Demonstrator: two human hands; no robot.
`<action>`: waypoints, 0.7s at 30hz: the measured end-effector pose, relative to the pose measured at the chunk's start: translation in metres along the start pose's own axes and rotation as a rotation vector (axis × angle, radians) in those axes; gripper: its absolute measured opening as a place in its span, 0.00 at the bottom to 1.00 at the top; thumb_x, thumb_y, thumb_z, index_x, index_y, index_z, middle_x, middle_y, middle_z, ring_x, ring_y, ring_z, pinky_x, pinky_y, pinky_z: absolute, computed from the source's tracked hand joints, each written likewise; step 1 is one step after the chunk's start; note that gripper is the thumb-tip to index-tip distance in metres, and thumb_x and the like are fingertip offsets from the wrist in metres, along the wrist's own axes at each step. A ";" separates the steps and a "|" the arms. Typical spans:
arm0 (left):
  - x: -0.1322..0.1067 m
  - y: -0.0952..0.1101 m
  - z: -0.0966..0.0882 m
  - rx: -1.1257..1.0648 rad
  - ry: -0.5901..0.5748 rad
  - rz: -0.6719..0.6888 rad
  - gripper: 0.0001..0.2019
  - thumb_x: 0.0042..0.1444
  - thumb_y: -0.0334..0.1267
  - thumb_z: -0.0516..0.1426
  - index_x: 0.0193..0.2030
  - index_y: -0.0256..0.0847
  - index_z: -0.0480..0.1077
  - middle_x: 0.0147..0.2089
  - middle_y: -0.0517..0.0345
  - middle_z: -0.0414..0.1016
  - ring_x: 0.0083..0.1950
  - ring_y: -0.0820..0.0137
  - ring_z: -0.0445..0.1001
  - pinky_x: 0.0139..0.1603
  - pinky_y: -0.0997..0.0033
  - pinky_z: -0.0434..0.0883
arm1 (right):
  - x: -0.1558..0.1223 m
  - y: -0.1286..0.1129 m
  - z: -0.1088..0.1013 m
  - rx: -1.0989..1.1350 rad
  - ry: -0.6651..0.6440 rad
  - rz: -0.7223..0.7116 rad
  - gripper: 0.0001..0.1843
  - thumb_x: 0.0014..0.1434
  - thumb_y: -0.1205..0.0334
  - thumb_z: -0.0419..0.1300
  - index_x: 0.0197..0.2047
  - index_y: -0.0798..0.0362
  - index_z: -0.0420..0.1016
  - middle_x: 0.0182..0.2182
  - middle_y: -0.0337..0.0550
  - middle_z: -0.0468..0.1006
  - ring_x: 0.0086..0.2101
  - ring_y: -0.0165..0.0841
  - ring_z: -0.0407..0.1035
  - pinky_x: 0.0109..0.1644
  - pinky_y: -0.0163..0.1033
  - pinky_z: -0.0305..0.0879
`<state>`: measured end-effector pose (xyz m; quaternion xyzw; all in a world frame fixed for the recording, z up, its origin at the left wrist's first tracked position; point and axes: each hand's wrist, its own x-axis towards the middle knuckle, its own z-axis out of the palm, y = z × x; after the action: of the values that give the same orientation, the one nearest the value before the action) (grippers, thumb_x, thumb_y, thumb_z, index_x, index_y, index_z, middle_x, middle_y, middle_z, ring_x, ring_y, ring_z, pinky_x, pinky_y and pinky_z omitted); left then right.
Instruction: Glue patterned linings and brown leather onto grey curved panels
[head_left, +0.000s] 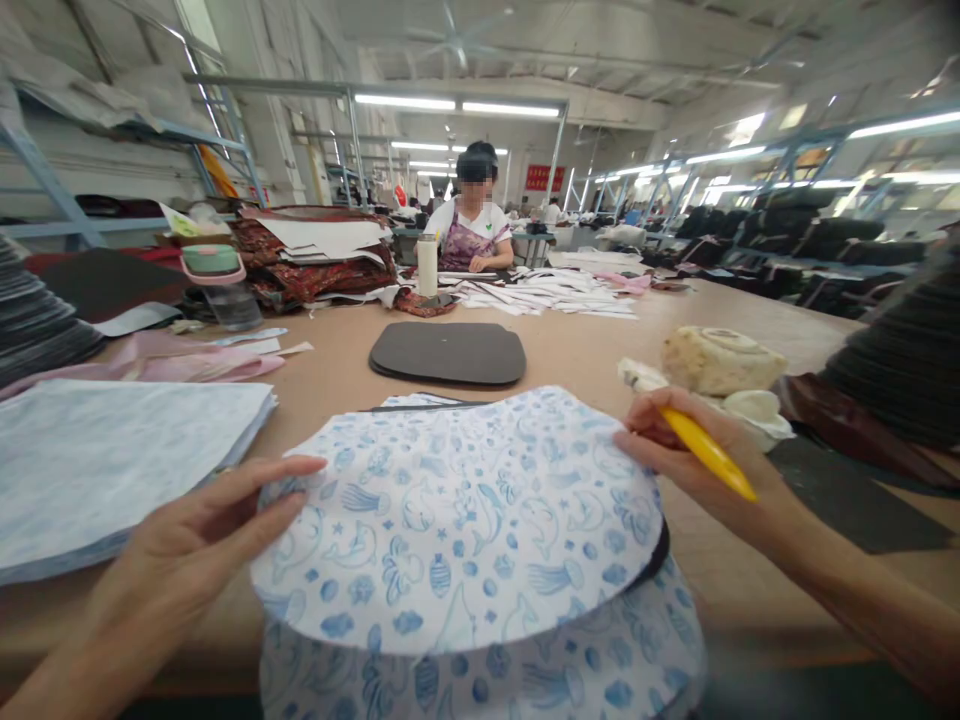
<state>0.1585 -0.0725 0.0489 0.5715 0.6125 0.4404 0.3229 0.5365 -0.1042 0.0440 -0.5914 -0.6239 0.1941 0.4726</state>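
You seem to be positioning the cloth (465, 530) over the tabletop's (577, 345) near edge, right hand (686, 445) pinching its right side and holding a yellow tool (709, 455), left hand's (187, 540) grip unclear; next calls for keeping both sides level.

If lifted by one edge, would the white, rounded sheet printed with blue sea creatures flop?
The sheet probably flexes: its upper edge looks wavy. It seems light: the left hand and right hand have just fingertips on it. The dark layer beneath might add stiffness.
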 end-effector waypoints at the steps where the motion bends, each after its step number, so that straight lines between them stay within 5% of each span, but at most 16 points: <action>1: 0.000 0.002 -0.003 0.049 0.046 0.062 0.14 0.32 0.55 0.64 0.30 0.60 0.77 0.38 0.68 0.78 0.43 0.53 0.74 0.38 0.63 0.76 | 0.004 -0.006 -0.006 -0.008 0.062 -0.023 0.10 0.49 0.57 0.64 0.32 0.48 0.67 0.26 0.36 0.69 0.26 0.31 0.65 0.29 0.35 0.62; 4: 0.005 0.007 -0.005 0.116 0.091 0.147 0.16 0.34 0.56 0.63 0.33 0.61 0.76 0.39 0.70 0.77 0.43 0.55 0.73 0.38 0.64 0.75 | 0.010 -0.013 -0.020 -0.013 0.165 -0.015 0.12 0.46 0.56 0.66 0.32 0.49 0.68 0.27 0.37 0.70 0.27 0.30 0.65 0.29 0.34 0.61; 9: 0.016 -0.004 0.015 0.044 -0.213 -0.019 0.21 0.34 0.50 0.64 0.38 0.47 0.77 0.37 0.56 0.78 0.38 0.59 0.74 0.32 0.70 0.74 | 0.003 0.011 -0.017 0.121 0.032 0.198 0.17 0.41 0.54 0.68 0.29 0.51 0.66 0.22 0.34 0.68 0.24 0.28 0.63 0.25 0.32 0.59; 12: 0.016 -0.014 0.028 -0.050 -0.227 -0.033 0.19 0.38 0.46 0.64 0.40 0.46 0.76 0.36 0.58 0.77 0.35 0.64 0.74 0.29 0.76 0.73 | -0.005 0.026 -0.010 0.166 -0.035 0.274 0.20 0.40 0.51 0.68 0.30 0.51 0.64 0.19 0.32 0.67 0.21 0.27 0.61 0.23 0.32 0.58; 16: 0.013 -0.021 0.028 -0.054 -0.247 -0.003 0.18 0.41 0.46 0.63 0.41 0.46 0.75 0.32 0.59 0.76 0.35 0.65 0.74 0.29 0.77 0.72 | -0.012 0.028 -0.008 0.125 -0.076 0.271 0.20 0.46 0.46 0.64 0.33 0.50 0.63 0.18 0.31 0.66 0.19 0.28 0.61 0.22 0.34 0.59; 21: 0.013 -0.012 0.015 0.126 -0.363 0.010 0.19 0.41 0.47 0.62 0.42 0.46 0.75 0.37 0.58 0.76 0.37 0.63 0.74 0.30 0.75 0.72 | -0.019 0.024 -0.007 -0.045 -0.134 0.181 0.21 0.46 0.50 0.65 0.40 0.49 0.63 0.28 0.38 0.71 0.28 0.34 0.67 0.30 0.39 0.65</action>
<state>0.1650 -0.0564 0.0333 0.6637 0.5678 0.2924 0.3894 0.5523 -0.1187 0.0211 -0.6415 -0.6023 0.2610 0.3970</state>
